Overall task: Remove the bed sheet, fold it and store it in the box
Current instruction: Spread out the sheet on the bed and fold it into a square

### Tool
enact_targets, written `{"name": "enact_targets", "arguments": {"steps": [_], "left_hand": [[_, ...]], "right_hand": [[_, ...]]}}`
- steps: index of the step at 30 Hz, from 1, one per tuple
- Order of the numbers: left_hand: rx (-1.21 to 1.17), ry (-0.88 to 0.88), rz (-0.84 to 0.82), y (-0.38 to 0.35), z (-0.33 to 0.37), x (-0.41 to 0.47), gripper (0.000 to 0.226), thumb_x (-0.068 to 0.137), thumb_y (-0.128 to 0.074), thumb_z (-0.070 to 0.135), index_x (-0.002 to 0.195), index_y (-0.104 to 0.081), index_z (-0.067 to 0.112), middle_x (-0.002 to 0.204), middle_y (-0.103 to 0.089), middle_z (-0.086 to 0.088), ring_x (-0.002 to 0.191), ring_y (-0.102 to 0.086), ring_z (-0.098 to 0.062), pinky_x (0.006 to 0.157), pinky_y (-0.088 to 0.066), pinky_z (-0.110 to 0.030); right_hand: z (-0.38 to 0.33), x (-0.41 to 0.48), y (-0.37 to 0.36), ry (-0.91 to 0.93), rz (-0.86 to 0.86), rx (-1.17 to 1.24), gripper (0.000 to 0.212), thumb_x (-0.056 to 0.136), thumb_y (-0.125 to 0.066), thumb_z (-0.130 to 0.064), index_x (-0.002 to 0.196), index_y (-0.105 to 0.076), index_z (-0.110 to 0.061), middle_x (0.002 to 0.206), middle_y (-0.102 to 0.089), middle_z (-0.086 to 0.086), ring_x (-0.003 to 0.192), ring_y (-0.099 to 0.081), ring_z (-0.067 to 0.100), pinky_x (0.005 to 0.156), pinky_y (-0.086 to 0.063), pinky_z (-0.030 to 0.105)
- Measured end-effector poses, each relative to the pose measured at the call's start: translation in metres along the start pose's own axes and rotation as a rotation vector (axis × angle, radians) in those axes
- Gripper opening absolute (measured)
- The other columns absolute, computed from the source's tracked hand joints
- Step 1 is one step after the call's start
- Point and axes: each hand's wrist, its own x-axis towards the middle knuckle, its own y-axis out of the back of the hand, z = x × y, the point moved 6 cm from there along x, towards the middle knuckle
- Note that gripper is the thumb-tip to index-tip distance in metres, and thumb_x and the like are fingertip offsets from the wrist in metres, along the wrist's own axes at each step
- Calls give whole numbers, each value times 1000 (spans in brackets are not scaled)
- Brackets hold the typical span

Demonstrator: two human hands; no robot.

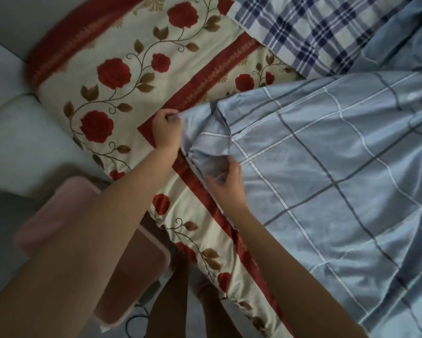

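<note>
Early stage, removal under way. The blue checked sheet (327,179) lies across the right part of the bed, its near corner lifted off the rose-print cover (122,76) below. The left hand (166,129) pinches that corner, and the right hand (227,184) has its fingers curled into bunched fabric just beside it. Most of the sheet is spread out, with no fold made and nothing stored. A navy plaid cloth (302,32) at the far end overlaps the sheet's edge and may snag the pull. A pink container (58,215) sits on the floor at left, possibly the box, but I cannot tell. A cable (136,318) lies near the feet.
</note>
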Motion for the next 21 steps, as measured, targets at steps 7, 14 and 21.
{"name": "enact_targets", "arguments": {"steps": [7,14,21], "left_hand": [[-129,66,-278,9,-8,15,31,87,-49,-8,73,-45,19,86,-58,2,86,-58,-14,70,-54,-28],[-96,93,-461,0,2,13,25,90,-52,27,69,-54,15,71,-53,-1,64,-54,-5,53,-47,-16],[177,-179,-277,3,1,13,27,86,-61,19,106,-67,2,98,-69,-10,92,-64,-21,77,-49,-27]], "right_hand": [[-21,55,4,-446,240,618,47,84,-63,-7,127,-44,-10,111,-57,4,91,-57,17,77,-51,26],[-94,65,-54,21,-389,164,41,86,-44,2,124,-56,-4,111,-66,12,102,-63,24,96,-47,36],[-45,1,-5,147,163,-166,31,81,-59,-11,112,-56,-12,117,-49,4,110,-45,17,94,-36,25]]}}
